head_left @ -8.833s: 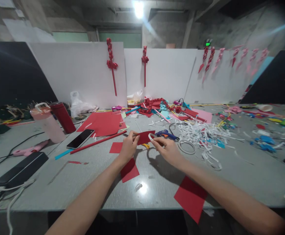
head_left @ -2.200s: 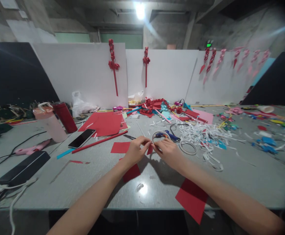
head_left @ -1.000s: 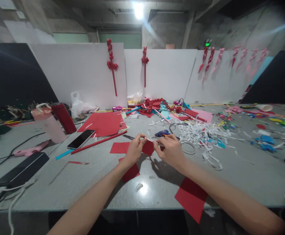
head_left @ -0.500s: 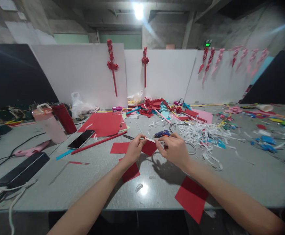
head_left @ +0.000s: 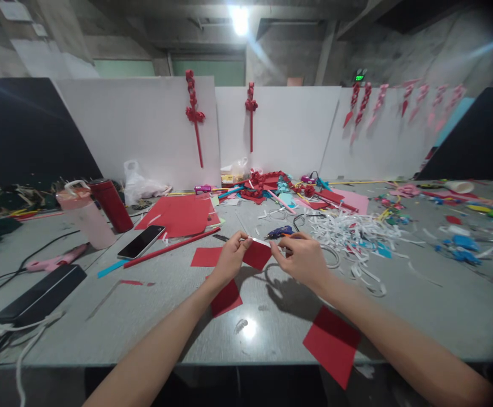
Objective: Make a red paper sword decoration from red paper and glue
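Between my hands a small red paper piece [head_left: 257,255] is held above the table, with a white strip along its top edge. My left hand [head_left: 233,257] pinches its left corner between thumb and fingers. My right hand [head_left: 301,257] is closed at the right corner, thumb against the fingers. Under and beside my left hand lie a red paper rectangle [head_left: 205,256] and a red paper square [head_left: 228,298]. Another red square [head_left: 332,346] hangs over the table's front edge, below my right forearm. Just behind my hands rests a dark blue tool [head_left: 279,232], partly hidden.
White paper shreds [head_left: 354,232] are heaped to the right. A phone [head_left: 141,242], a red rolled paper stick [head_left: 170,249], red sheets [head_left: 177,216], two bottles [head_left: 109,204] and a pink glue gun [head_left: 57,258] lie or stand left. A black power strip [head_left: 40,295] is at the left front.
The red paper's face has tilted slightly more into view, its white top edge now slanting down to the right. Both hands stay almost in place.
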`<state>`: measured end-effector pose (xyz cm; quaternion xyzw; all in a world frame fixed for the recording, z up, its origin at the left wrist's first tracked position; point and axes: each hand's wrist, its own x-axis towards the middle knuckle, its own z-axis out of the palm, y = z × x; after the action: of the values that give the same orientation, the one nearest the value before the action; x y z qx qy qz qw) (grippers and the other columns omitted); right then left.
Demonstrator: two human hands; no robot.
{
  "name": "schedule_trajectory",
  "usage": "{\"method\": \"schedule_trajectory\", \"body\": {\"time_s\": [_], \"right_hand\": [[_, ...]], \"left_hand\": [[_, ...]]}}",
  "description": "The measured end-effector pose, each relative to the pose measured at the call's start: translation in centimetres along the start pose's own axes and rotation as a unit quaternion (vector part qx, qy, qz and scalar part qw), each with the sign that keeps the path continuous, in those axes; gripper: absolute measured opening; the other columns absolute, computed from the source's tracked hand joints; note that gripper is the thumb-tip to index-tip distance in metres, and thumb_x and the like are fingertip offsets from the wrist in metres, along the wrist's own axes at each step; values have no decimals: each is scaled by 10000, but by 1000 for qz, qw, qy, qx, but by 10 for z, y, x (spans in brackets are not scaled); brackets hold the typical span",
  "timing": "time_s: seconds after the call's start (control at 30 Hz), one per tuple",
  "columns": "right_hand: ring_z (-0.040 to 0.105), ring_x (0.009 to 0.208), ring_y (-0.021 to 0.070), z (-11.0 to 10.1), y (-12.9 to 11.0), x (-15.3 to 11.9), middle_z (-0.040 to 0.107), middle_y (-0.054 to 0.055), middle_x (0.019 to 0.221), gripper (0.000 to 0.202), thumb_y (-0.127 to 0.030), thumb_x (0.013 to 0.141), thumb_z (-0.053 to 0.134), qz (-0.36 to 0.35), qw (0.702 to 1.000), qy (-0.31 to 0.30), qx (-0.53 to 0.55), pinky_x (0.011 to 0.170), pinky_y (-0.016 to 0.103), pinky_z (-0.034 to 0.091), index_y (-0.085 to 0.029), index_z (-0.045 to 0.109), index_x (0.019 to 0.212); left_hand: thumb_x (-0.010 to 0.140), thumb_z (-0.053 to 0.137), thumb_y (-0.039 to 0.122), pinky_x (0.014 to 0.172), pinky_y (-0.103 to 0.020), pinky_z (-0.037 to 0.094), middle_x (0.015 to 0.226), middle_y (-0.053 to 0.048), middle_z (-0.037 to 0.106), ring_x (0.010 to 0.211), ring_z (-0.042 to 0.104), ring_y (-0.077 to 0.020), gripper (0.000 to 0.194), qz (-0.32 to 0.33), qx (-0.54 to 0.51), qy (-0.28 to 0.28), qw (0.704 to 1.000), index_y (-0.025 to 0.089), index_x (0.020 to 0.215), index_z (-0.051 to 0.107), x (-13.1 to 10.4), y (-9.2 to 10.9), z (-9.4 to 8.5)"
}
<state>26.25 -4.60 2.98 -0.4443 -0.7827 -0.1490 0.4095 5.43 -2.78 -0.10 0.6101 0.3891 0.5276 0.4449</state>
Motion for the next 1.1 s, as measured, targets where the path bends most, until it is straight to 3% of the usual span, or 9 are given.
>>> {"method": "schedule_trajectory", "body": {"time_s": [0.17,0.3,0.47,0.67,1.1], "right_hand": [[592,577,170,-1,4,3,673,32,573,376,-460,937,641,60,997,-31,39,623,286,380,-212,726,667],[605,576,167,-2,5,5,713,33,628,340,-458,921,664,88,991,-48,91,601,286,366,-211,765,709],[538,487,142,-1,3,6,661,10,554,368,-486,903,671,141,976,-66,154,525,289,321,-201,758,686],[563,519,149,0,2,4,698,17,610,376,-491,907,672,138,976,-65,156,537,294,327,-203,741,675],[513,488,133,-1,-3,2,655,10,550,418,-505,913,653,146,971,-79,175,541,288,352,-197,679,632]], "left_hand": [[834,662,651,568,-226,419,687,10,649,585,591,-140,483,-16,-55,-13,998,192,896,528,2,5,-1],[837,669,645,573,-227,425,678,13,651,591,608,-145,482,-13,-64,-12,998,190,937,550,5,2,-5],[846,661,660,565,-214,407,664,23,627,566,580,-127,494,-11,-62,-13,998,186,956,571,6,0,-8],[820,683,667,542,-204,406,667,16,621,543,555,-112,511,-16,-78,9,997,170,894,592,7,4,-7],[915,578,592,499,-227,350,595,31,565,509,516,-130,405,-1,27,103,994,202,816,533,8,-3,-10]]}}
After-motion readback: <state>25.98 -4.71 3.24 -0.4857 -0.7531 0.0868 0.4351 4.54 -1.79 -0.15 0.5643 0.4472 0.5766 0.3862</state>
